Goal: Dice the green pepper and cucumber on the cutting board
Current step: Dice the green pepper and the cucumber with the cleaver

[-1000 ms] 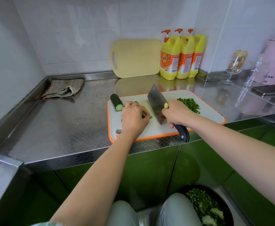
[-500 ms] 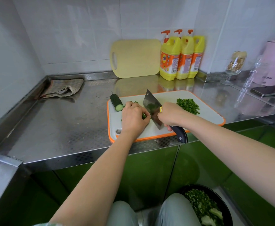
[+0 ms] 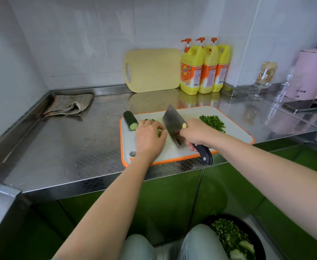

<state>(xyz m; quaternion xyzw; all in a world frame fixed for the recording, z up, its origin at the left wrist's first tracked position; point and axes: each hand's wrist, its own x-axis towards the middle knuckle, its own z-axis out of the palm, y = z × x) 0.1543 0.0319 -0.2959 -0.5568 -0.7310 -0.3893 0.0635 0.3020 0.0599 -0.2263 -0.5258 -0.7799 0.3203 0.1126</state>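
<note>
A white cutting board with an orange rim [image 3: 234,128] lies on the steel counter. My left hand [image 3: 149,137] is curled over cucumber pieces [image 3: 159,132] at the board's middle, mostly hiding them. A cleaver [image 3: 173,126] stands tilted just right of that hand, its dark handle gripped by my right hand [image 3: 196,134]. A stub of whole cucumber [image 3: 131,121] lies at the board's far left corner. Diced green pepper [image 3: 212,122] is heaped at the board's right.
A yellow cutting board [image 3: 153,69] and three yellow detergent bottles [image 3: 204,68] lean at the back wall. A folded cloth [image 3: 69,106] lies back left. A glass [image 3: 262,81], a phone [image 3: 302,106] and a pink appliance [image 3: 313,74] stand right. A black bowl of chopped greens [image 3: 234,239] sits on the floor.
The cleaver swung left toward my left hand and tilted, then came back slightly right and up. My left hand has stayed on the cucumber pieces.
</note>
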